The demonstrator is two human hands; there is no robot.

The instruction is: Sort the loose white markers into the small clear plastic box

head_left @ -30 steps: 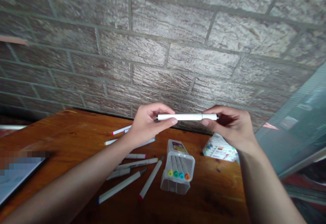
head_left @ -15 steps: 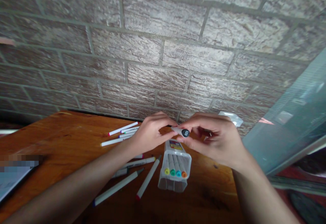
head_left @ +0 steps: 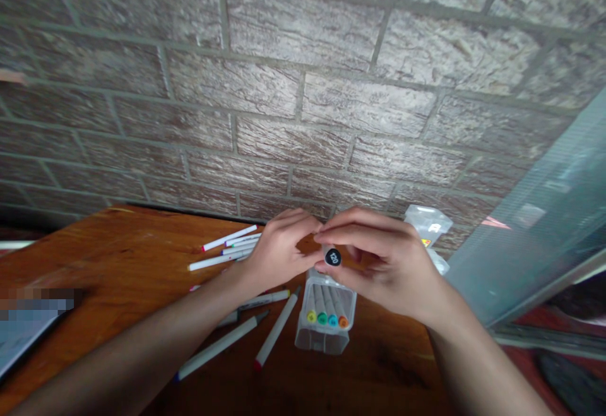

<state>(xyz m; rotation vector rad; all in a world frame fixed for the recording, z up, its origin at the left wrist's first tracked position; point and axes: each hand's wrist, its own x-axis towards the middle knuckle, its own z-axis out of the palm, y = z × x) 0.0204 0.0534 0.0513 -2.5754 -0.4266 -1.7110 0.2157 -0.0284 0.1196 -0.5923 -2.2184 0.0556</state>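
Note:
Both hands meet above a clear plastic marker case in the head view. Between the thumb and fingers of my right hand is a marker, its black end marked 120 turned toward me. My left hand is closed, its thumb and fingertips pinched at the marker's far side; that part is hidden by the fingers. Several markers with yellow, green, blue and orange ends lie side by side in the case. Left of the case a red-ended marker and a blue-ended marker lie on the table.
More thin pens lie at the back of the wooden table, near the stone-block wall. A clear plastic piece stands behind my right hand. At the left edge is a device with a lit screen.
The marker has swung so its black end points more squarely at me, slightly lower and to the left. My right hand has shifted left, showing more of the clear plastic piece behind it.

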